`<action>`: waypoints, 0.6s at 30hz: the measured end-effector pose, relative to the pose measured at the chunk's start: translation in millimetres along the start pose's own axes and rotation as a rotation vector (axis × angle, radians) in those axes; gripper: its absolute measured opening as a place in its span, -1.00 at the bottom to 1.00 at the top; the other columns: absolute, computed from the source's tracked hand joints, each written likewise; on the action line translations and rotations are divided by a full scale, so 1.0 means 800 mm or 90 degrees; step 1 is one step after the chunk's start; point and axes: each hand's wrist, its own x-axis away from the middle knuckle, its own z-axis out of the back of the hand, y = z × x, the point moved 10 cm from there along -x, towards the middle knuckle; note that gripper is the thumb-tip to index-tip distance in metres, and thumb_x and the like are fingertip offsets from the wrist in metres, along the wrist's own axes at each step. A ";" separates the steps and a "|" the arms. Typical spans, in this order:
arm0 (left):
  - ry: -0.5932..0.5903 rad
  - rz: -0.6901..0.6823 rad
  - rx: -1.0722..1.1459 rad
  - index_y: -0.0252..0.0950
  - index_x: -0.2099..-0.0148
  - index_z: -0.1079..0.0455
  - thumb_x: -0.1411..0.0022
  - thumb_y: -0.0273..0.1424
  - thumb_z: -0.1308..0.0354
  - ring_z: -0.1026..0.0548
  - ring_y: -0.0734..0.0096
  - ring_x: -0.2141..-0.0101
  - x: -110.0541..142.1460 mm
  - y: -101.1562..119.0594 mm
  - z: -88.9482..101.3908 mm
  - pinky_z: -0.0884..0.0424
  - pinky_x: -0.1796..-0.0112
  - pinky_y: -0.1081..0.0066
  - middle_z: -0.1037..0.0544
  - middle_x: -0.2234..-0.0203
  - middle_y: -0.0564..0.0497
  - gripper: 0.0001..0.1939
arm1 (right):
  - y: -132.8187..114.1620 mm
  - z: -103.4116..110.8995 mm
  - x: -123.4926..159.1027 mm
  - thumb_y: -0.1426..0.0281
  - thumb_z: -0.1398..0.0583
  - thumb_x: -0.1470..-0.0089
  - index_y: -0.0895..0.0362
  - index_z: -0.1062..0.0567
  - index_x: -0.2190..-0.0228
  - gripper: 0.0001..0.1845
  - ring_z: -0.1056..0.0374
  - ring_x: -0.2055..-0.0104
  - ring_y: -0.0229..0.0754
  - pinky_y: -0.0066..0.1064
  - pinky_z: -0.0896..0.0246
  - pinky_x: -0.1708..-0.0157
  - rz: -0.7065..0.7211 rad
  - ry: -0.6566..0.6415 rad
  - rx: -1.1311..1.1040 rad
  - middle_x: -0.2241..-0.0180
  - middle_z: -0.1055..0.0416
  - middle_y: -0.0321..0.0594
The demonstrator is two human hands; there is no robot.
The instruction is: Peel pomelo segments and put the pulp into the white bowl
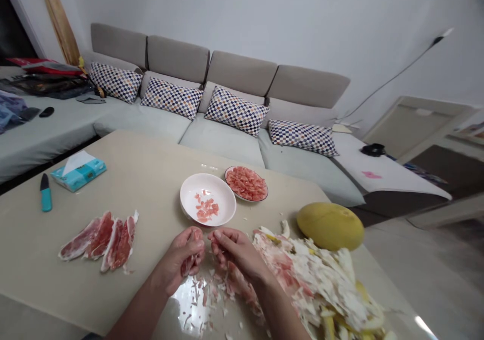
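Just in front of the white bowl, my left hand is closed around a piece of pomelo segment, most of it hidden by the fingers. A small gap away, my right hand has its thumb and fingers pinched together; what they hold, if anything, is hidden. Several pink bits of pomelo flesh lie in the white bowl. Behind it, a dark-rimmed plate is heaped with pink pomelo pulp. Several pomelo segments, with pale membrane on them, rest on the table to the left.
Pomelo peel and membrane are piled at the right, beside a whole yellow pomelo. Small scraps litter the table below my hands. A teal-handled knife and a tissue pack lie far left. Beyond stands a sofa.
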 end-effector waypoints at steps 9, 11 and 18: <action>0.006 -0.027 0.175 -0.26 0.26 -0.25 -0.21 -0.31 -0.25 -0.26 0.66 0.57 -0.004 0.010 0.003 -0.13 0.62 0.66 -0.30 0.51 0.16 -0.77 | -0.003 0.003 -0.006 0.05 -0.32 0.03 0.19 -0.53 0.39 -0.57 -0.21 0.64 -0.40 -0.54 -0.15 0.60 -0.002 0.016 -0.006 0.58 -0.38 -0.35; 0.017 -0.007 0.211 -0.28 0.26 -0.27 -0.23 -0.22 -0.22 -0.26 0.67 0.58 -0.006 0.006 0.004 -0.11 0.64 0.67 -0.34 0.47 0.13 -0.74 | -0.017 0.011 -0.017 0.06 -0.31 0.01 0.18 -0.53 0.39 -0.59 -0.24 0.59 -0.37 -0.51 -0.20 0.55 0.044 0.049 0.040 0.55 -0.39 -0.34; 0.042 0.016 0.264 -0.29 0.25 -0.32 -0.28 -0.19 -0.11 -0.25 0.65 0.63 -0.010 0.001 0.012 -0.06 0.69 0.65 -0.38 0.47 0.10 -0.75 | -0.053 0.027 -0.057 0.06 -0.35 0.09 0.16 -0.54 0.35 -0.58 -0.30 0.49 -0.31 -0.46 -0.28 0.44 0.137 0.108 0.112 0.48 -0.42 -0.32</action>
